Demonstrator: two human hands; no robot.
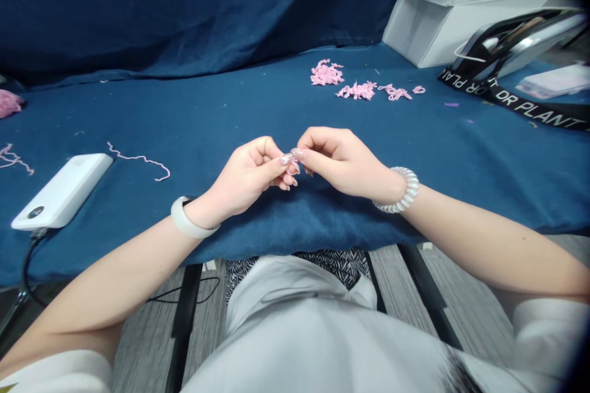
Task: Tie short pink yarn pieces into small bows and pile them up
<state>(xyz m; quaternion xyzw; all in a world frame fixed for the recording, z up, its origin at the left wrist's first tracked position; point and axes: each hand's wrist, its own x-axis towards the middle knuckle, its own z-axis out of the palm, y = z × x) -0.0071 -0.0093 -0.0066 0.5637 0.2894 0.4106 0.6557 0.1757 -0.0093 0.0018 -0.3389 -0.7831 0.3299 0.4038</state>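
Pale cloth of a shirt (295, 344) fills the foreground as two hands meet fingertip to fingertip above the near edge of a blue-covered table (249, 98). The left hand (246, 175) pinches a short bit of pink yarn (295, 163) between thumb and fingers, and the right hand (343, 163) closes thumb and forefinger on it from the other side; most of the piece is hidden, so any loop or knot cannot be made out. Work this small would seem to call for a firm left pinch close to the working point, light, even tension from the right, and nails held clear of the soft fibre to avoid snags. Beyond, pink pieces (326, 72) lie heaped beside smaller clusters (358, 90), while a loose strand (141, 158) curls near a white power bank (64, 190).
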